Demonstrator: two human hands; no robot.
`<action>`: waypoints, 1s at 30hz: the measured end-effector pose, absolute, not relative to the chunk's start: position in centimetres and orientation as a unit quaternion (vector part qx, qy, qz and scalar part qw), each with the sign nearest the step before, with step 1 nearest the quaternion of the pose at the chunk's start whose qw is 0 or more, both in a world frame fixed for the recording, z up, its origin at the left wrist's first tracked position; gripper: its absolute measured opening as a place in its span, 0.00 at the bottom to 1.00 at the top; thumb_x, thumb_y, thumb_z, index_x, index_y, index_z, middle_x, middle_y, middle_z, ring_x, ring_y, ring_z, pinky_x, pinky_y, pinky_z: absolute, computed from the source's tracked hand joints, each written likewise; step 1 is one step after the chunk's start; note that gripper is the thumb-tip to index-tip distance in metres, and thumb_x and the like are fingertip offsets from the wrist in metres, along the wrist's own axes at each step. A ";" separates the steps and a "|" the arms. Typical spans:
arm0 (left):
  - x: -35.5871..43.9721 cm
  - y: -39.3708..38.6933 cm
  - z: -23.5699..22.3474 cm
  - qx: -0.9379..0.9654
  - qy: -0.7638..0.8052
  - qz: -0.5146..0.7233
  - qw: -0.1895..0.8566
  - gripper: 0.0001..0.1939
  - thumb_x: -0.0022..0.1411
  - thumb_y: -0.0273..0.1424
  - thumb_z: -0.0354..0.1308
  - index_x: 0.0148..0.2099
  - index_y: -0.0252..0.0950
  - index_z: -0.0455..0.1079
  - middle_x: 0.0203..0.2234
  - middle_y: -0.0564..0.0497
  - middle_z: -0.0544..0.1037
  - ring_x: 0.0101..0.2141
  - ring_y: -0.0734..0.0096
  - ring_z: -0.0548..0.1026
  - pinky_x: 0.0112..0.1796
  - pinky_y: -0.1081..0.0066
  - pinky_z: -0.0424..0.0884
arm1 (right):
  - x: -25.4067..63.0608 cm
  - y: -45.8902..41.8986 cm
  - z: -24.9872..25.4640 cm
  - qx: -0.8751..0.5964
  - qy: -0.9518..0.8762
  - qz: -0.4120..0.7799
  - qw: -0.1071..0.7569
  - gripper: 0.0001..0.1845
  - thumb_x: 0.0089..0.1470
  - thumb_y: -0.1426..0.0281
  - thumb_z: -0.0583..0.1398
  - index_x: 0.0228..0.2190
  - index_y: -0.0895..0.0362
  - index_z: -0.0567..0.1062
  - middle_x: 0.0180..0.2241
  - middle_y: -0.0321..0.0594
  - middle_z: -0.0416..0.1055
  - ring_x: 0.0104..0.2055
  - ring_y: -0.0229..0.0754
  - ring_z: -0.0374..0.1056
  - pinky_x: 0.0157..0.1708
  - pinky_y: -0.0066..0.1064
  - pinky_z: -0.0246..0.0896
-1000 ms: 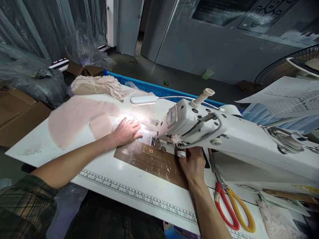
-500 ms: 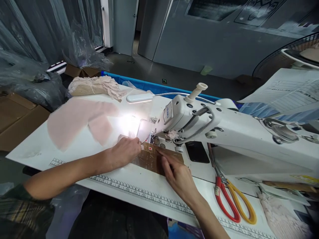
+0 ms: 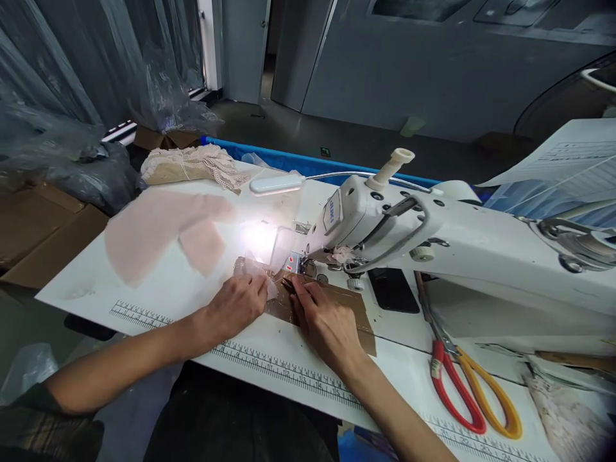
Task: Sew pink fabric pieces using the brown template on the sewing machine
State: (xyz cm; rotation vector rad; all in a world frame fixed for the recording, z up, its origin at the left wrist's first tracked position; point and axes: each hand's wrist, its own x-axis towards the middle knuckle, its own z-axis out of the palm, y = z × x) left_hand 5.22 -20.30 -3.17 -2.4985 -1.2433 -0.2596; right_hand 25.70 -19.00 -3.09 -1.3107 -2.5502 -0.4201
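Observation:
My left hand (image 3: pixel 240 301) is closed, fingertips pinching a sheer pale pink fabric piece (image 3: pixel 270 289) just left of the needle area. In my right hand (image 3: pixel 327 317), a small dark pointed tool (image 3: pixel 287 283) is gripped, its tip aimed toward that fabric; most of it is hidden by the fingers. Both hands rest over a brown sheet (image 3: pixel 359 311) lying on the machine bed. Directly beyond them stands the head of a white sewing machine (image 3: pixel 344 208), its presser foot close to my right fingertips.
Pale pink fabric pieces (image 3: pixel 199 247) lie on the white table (image 3: pixel 77 289) at left. A lace bundle (image 3: pixel 187 167) sits at the back, near a lit lamp (image 3: pixel 276 185). Right of the hands are a black phone (image 3: pixel 393 290) and large scissors with red and yellow handles (image 3: pixel 455 375).
My left hand has drawn slightly toward me with the sheer fabric. My right hand, earlier with a finger extended on the brown sheet, has moved left and now grips the dark tool.

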 end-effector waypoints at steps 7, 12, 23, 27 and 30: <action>5.1 -20.5 -3.7 -0.870 -0.432 -0.120 0.206 0.11 0.63 0.16 0.48 0.41 0.29 0.70 0.29 0.46 0.76 0.26 0.70 0.72 0.23 0.71 0.68 | 25.5 -18.7 -4.0 -0.453 -0.870 -0.139 0.138 0.17 0.66 0.71 0.49 0.52 0.57 0.71 0.33 0.42 0.74 0.25 0.37 0.67 0.16 0.29 0.44; 5.3 -20.6 -3.8 -0.869 -0.434 -0.126 0.200 0.11 0.62 0.15 0.48 0.39 0.28 0.70 0.28 0.46 0.76 0.24 0.69 0.72 0.23 0.69 0.68 | 25.8 -18.9 -3.7 -0.395 -0.894 -0.147 0.153 0.20 0.63 0.78 0.50 0.55 0.59 0.69 0.37 0.44 0.76 0.33 0.40 0.71 0.18 0.27 0.52; 5.2 -20.3 -4.1 -0.863 -0.448 -0.148 0.179 0.10 0.63 0.17 0.48 0.38 0.30 0.70 0.28 0.47 0.76 0.26 0.70 0.73 0.25 0.70 0.68 | 24.6 -18.1 -2.8 -0.358 -0.917 -0.143 0.101 0.22 0.60 0.82 0.49 0.52 0.60 0.71 0.36 0.46 0.76 0.35 0.42 0.71 0.21 0.27 0.58; 4.3 -20.1 -3.1 -0.861 -0.431 -0.227 0.145 0.16 0.65 0.33 0.52 0.26 0.33 0.68 0.21 0.49 0.73 0.22 0.70 0.70 0.21 0.71 0.62 | 27.4 -19.6 -2.8 -0.378 -0.902 -0.169 0.121 0.21 0.64 0.79 0.48 0.54 0.60 0.70 0.38 0.44 0.76 0.31 0.38 0.71 0.19 0.26 0.54; 3.4 -19.8 -1.5 -0.842 -0.435 -0.301 0.108 0.30 0.64 0.50 0.49 0.16 0.35 0.59 0.13 0.52 0.64 0.17 0.73 0.62 0.19 0.72 0.54 | 31.1 -21.0 -2.7 -0.438 -0.865 -0.190 0.153 0.18 0.67 0.69 0.49 0.53 0.59 0.71 0.34 0.42 0.75 0.26 0.36 0.69 0.18 0.26 0.53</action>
